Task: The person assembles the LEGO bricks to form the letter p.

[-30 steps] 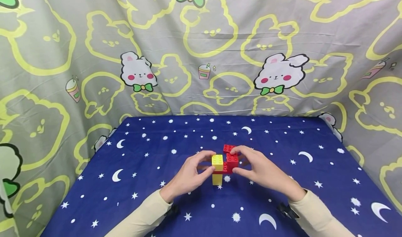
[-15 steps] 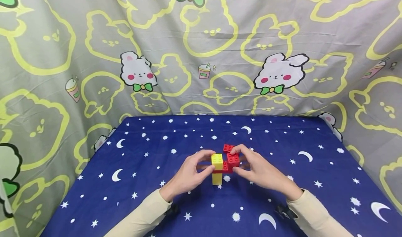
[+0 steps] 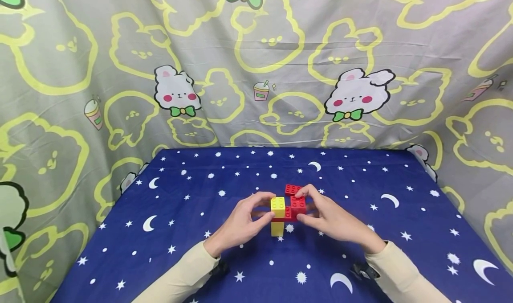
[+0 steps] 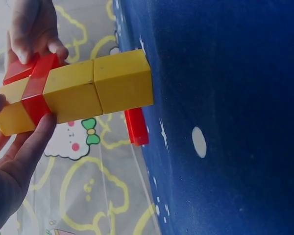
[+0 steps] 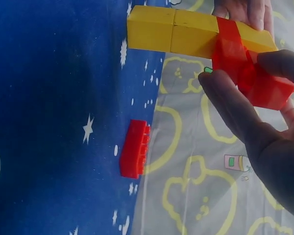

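Note:
Two yellow blocks [image 4: 123, 81] stacked upright on the cloth carry a flat red block [image 4: 37, 90], which juts out to the right. On its left end sits another yellow block [image 3: 278, 207], gripped between the thumb and fingers of my left hand [image 3: 244, 220]. My right hand [image 3: 334, 216] pinches a red block [image 3: 298, 206] at the flat block's right end, beside the top yellow one. From the right wrist view this red block [image 5: 270, 90] looks slightly tilted; whether it is fully seated I cannot tell.
Behind the stack a loose red block [image 3: 292, 189] lies on the blue star-patterned cloth [image 3: 224, 169], also seen in the right wrist view as a studded red block [image 5: 133, 149]. A grey curtain [image 3: 224, 40] with cartoon prints hangs behind and at the sides.
The red block under my right hand has shifted very slightly to the right, and my right fingers moved a little with it. My left hand keeps its grip on the yellow block.

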`<action>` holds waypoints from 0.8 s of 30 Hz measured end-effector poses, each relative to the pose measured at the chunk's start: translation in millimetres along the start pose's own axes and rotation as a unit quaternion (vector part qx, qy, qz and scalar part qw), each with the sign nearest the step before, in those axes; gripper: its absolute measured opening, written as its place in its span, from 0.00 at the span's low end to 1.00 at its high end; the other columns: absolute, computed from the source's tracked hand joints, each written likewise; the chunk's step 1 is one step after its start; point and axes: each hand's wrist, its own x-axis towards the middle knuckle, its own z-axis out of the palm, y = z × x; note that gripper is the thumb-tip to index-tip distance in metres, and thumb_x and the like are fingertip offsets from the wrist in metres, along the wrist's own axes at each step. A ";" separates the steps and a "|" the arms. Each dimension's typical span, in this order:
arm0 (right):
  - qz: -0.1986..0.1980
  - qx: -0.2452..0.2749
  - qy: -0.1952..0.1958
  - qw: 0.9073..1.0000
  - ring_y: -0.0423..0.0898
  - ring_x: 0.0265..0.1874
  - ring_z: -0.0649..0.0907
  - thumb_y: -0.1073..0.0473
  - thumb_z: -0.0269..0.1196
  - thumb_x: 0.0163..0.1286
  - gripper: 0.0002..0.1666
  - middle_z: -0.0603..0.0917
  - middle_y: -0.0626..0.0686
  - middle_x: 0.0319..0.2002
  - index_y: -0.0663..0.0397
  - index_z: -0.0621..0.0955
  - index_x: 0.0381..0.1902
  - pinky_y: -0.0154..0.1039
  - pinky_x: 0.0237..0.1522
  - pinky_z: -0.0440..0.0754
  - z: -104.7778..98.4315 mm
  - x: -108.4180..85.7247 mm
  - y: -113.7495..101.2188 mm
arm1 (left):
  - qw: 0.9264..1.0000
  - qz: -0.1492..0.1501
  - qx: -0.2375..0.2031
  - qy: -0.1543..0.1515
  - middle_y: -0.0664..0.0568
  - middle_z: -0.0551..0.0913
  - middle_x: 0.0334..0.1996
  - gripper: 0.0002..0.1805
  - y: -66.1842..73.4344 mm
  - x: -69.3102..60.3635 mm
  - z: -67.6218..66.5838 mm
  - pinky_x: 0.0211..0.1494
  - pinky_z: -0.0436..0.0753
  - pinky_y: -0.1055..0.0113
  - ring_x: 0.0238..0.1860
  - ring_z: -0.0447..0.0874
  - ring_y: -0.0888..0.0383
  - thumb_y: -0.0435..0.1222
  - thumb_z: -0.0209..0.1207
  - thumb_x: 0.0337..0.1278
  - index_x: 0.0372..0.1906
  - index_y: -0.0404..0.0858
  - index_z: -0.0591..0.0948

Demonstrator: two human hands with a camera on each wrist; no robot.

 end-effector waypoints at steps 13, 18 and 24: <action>0.015 0.039 -0.013 0.999 0.47 0.48 0.89 0.55 0.67 0.73 0.25 0.78 0.59 0.56 0.47 0.64 0.57 0.38 0.45 0.88 0.0 0.0 2.5 | 1.000 -0.003 -0.001 -0.002 0.59 0.80 0.59 0.23 -1.4 0.4 -0.7 0.58 0.84 0.66 0.59 0.82 0.61 0.35 0.64 0.68 0.65 0.48 0.75; 0.042 0.081 -0.013 0.996 0.56 0.49 0.88 0.51 0.61 0.78 0.21 0.74 0.62 0.58 0.47 0.63 0.58 0.49 0.47 0.89 2.5 0.8 -1.9 | 1.000 0.004 -0.003 0.002 0.59 0.81 0.59 0.23 -1.8 0.4 -0.6 0.58 0.84 0.66 0.58 0.82 0.61 0.35 0.64 0.68 0.65 0.48 0.76; 0.056 0.138 -0.025 0.989 0.66 0.47 0.85 0.52 0.56 0.81 0.19 0.68 0.63 0.60 0.50 0.61 0.58 0.57 0.49 0.87 5.6 3.1 -3.3 | 1.000 0.004 -0.005 0.001 0.59 0.81 0.59 0.22 -1.9 0.9 -0.2 0.58 0.84 0.66 0.58 0.82 0.61 0.35 0.64 0.69 0.65 0.48 0.76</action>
